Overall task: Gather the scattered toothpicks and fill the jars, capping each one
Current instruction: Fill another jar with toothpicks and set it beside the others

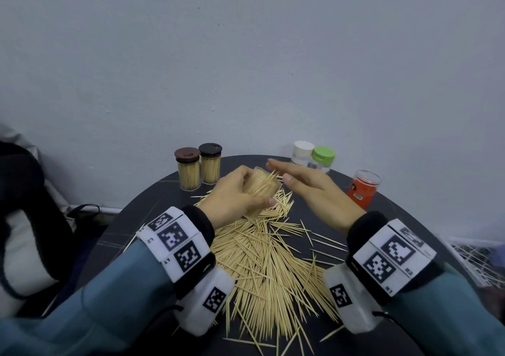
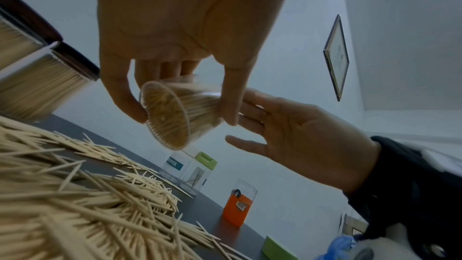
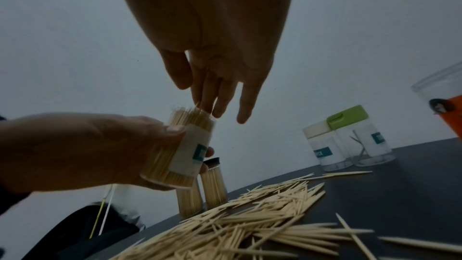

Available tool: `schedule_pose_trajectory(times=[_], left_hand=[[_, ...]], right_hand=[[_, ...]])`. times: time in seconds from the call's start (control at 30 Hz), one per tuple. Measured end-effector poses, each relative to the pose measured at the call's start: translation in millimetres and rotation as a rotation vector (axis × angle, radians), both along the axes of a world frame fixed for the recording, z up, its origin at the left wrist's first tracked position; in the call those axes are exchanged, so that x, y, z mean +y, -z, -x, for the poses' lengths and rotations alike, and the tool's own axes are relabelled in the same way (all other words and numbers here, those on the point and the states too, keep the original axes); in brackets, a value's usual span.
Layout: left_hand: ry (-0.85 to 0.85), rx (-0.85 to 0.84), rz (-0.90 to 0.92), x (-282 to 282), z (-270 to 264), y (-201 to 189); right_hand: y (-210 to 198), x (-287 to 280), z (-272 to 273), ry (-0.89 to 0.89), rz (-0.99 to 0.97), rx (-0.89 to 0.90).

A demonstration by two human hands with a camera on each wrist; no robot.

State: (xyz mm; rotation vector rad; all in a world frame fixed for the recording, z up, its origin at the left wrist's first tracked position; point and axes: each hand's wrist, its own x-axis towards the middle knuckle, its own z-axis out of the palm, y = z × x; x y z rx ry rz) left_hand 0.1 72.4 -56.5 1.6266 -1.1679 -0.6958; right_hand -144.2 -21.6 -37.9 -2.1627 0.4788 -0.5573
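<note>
Left hand [image 1: 232,195] is wrapped around a clear toothpick jar [image 3: 178,149], tilted and held up off the dark round table [image 1: 410,219], packed full and uncapped, with tips poking out the top. Right hand [image 1: 308,189] is flat, fingers straight, fingertips [image 3: 217,110] right at those sticking-out ends. Big heap of loose toothpicks [image 1: 267,268] under both wrists. Two full capped jars [image 1: 198,171] stand at the back left, the white-lid and green-lid jars [image 1: 314,156] plus an orange container [image 1: 363,189] to the right.
</note>
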Motion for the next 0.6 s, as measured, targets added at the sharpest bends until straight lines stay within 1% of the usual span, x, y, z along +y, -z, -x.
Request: schedule_pose_trajectory(times=[0.1,0.17,0.27,0.4,0.5,0.6], left_hand=[[-0.045,0.027,0.006,-0.3,-2.3,1.0],[-0.054,0.036,0.006,-0.9,-2.8,1.5],[-0.058,0.049,0.012,-2.1,-3.7,1.3],[-0.052,0.026,0.01,-1.3,-4.3,1.2],[-0.009,0.038,0.002,0.5,-4.9,1.3],[0.074,-0.016,-0.016,2.3,-3.9,0.0]], right_hand=[[6.4,5.6,-2.8,-0.072,0.038,0.11],[6.5,8.8,-4.0,-0.058,0.022,0.107],[2.2,9.8,-3.5,0.011,0.014,0.116],[3.2,10.4,-3.6,-0.053,0.029,0.202],[0.9,8.9,-2.6,-0.015,0.048,0.104],[-4.5,2.9,0.9,0.082,0.111,0.009]])
